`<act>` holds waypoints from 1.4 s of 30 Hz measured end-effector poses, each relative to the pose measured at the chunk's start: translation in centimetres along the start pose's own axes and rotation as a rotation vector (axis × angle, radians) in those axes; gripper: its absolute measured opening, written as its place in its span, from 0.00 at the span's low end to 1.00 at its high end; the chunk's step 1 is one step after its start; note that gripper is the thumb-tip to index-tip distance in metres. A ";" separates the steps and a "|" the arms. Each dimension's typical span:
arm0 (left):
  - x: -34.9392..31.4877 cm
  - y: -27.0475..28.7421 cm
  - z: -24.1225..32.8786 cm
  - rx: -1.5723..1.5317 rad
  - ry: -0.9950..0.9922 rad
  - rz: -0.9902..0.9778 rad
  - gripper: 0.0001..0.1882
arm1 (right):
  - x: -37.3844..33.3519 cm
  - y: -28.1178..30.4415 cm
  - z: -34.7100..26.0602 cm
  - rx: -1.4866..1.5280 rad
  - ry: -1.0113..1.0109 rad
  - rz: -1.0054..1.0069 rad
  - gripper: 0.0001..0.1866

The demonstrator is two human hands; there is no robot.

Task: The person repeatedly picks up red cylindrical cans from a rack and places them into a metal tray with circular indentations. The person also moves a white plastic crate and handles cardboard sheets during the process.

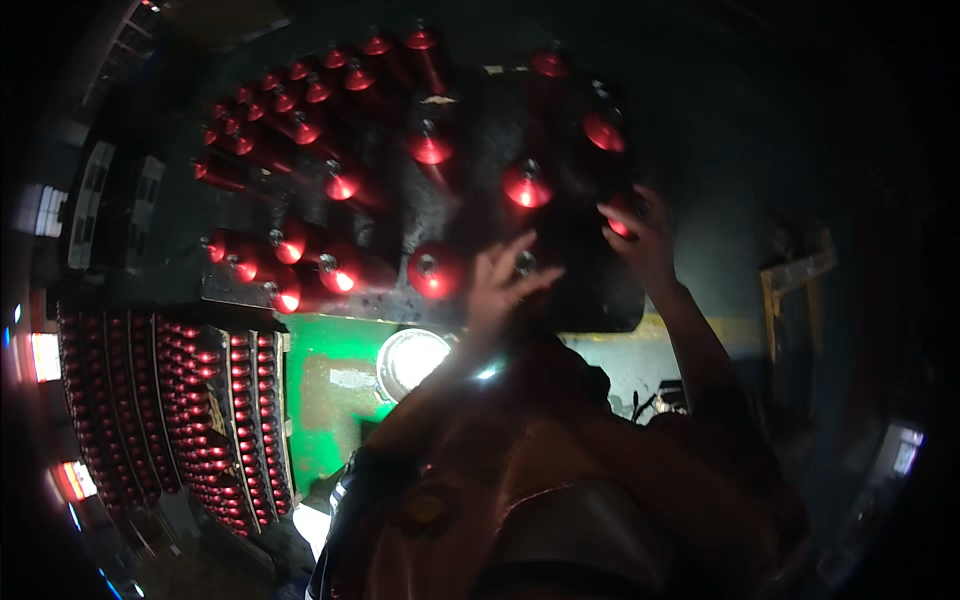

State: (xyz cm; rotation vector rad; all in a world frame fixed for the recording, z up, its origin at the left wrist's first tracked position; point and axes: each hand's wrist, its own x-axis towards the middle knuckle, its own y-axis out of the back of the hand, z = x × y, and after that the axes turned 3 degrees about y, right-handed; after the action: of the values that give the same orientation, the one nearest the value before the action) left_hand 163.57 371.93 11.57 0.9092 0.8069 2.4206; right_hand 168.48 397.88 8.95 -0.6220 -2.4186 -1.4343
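Red metal cylinders with domed tops and narrow necks, like fire extinguisher bodies, stand on a dark table. At the right edge, my right hand point(648, 245) curls its fingers round the top of a red cylinder point(620, 228), which it partly hides. My left hand point(503, 287), slightly blurred, has its fingers spread about a small round neck point(525, 263); the body below is lost in shadow. Just left of that hand is another red cylinder point(433, 272), apart from the fingers. Beyond the hands stands a further red cylinder point(527, 184).
Several more red cylinders point(305, 127) crowd the left part of the dark table point(480, 115). Lower left, stacked racks point(235, 400) hold rows of similar red cylinders. A bright white round container point(410, 362) stands on the green floor point(315, 400). A yellowish frame point(795, 270) is at the right.
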 end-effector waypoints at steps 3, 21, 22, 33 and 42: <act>0.3 -1.6 -0.3 -0.128 0.180 -0.102 0.21 | 0.9 1.6 -0.4 0.042 -0.007 -0.132 0.24; 18.1 21.2 -31.8 0.400 0.508 -0.100 0.32 | 41.5 -18.5 -10.9 0.031 0.082 -0.391 0.31; 18.2 21.1 -32.8 0.410 0.491 -0.116 0.32 | 42.7 -20.7 -10.7 0.003 0.070 -0.393 0.30; 18.5 21.6 -33.9 0.443 0.461 -0.211 0.31 | 42.7 -26.1 -8.5 0.051 0.258 -0.006 0.36; 18.1 22.4 -33.1 0.319 0.617 -0.202 0.30 | 41.2 -27.0 -7.4 -0.037 0.056 -0.170 0.27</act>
State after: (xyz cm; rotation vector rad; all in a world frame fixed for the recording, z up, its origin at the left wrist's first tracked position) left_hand 123.76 353.49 13.79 0.1379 1.4535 2.4410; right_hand 119.43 389.42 9.43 -0.3866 -2.4569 -1.5426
